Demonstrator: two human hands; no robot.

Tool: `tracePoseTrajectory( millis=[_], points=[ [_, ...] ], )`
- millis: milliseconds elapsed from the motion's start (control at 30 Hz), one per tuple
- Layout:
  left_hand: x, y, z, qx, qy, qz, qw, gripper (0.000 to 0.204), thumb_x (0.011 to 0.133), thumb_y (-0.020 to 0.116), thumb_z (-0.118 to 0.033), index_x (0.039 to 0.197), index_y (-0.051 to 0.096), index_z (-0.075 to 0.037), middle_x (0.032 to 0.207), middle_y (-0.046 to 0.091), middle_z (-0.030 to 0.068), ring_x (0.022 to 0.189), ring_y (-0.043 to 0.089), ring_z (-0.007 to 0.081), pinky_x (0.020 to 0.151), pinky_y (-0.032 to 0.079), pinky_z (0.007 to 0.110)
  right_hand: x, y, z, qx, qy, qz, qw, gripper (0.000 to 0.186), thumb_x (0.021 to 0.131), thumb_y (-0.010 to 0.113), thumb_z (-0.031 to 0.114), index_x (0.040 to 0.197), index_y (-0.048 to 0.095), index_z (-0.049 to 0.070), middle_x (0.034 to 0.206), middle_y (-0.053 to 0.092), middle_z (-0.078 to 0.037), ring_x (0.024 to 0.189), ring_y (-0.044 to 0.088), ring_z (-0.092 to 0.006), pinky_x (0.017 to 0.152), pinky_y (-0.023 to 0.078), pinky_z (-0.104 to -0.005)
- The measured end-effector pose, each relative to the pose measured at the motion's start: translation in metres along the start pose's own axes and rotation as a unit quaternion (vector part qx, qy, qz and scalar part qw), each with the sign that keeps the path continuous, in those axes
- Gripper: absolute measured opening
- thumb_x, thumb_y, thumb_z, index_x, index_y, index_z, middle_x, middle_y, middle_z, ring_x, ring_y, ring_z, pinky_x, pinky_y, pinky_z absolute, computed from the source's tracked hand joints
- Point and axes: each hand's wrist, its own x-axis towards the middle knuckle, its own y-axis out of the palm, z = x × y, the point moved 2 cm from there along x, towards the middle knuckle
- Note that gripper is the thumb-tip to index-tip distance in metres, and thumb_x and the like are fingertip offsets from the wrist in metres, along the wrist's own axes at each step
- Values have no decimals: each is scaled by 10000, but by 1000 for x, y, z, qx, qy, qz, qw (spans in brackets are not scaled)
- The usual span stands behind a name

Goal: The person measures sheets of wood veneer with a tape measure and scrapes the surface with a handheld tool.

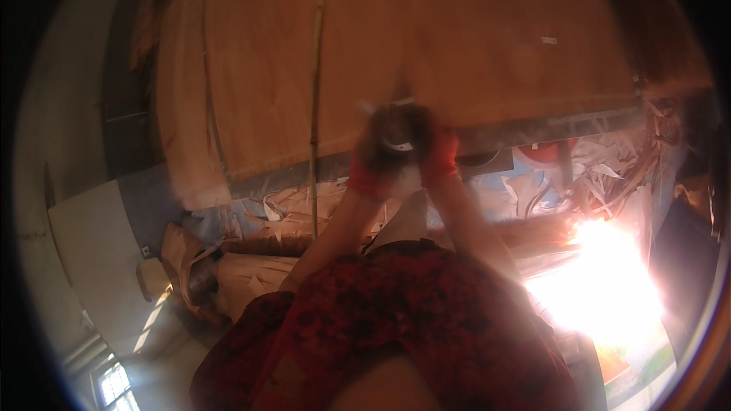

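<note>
Both gloved hands meet at the near edge of a wide wooden sheet point(426, 38): the left hand point(375, 154) and right hand point(435, 151) close together around a small round roll point(397, 135), blurred, pressed between them. Torn scraps point(594, 167) litter the floor to the right hand's side.

Blur at the hands, glare down at four o'clock

Both gloved hands, left hand point(375, 154) and right hand point(432, 151), smear together at centre, and the small pale round thing point(397, 139) between them is too blurred to name; which hand grips it can't be told. Glare point(601, 274) at four o'clock washes out the scraps there. The veneer sheet point(426, 46) runs off into the dark rim at twelve o'clock. The red patterned clothing point(396, 320) is cut off at six.
</note>
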Motion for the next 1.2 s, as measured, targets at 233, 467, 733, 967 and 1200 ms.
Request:
tracePoseTrajectory(
  millis=[233,467,733,967,1200],
  points=[
    [3,-39,-23,469,228,-2,853,238,1049,516,-268,1161,677,-132,969,718,16,764,600,133,677,509,281,0,1,-1,76,31,26,996,350,910,681,46,1232,581,-48,1123,668,-190,1005,673,-365,907,573,-515],
    [-18,-17,-51,513,277,-38,812,214,1034,539,-203,1187,674,-137,1134,707,46,769,599,138,728,501,316,-7,12,12,287,110,12,951,366,957,635,79,1293,527,-18,1208,613,-212,1070,638,-415,948,529,-595],
    [2,-66,-27,557,274,-61,782,250,1047,516,-263,1166,663,-100,938,701,61,796,627,176,729,508,340,-22,22,49,277,85,42,956,322,977,640,142,1269,562,30,1128,657,-145,984,664,-325,835,557,-456],
    [18,-64,16,27,-13,62,998,257,1034,533,-245,1187,629,-62,973,697,94,768,660,212,672,523,369,-19,22,76,133,65,98,984,234,980,655,183,1172,636,50,1048,688,-85,884,665,-222,713,532,-326],
    [-40,-72,4,81,-199,-28,976,267,1007,538,-164,1214,625,-20,1010,697,123,740,656,198,639,525,329,-19,18,84,246,163,56,954,204,979,663,224,1122,657,79,1048,697,-69,831,649,-203,673,522,-302]
  ],
)
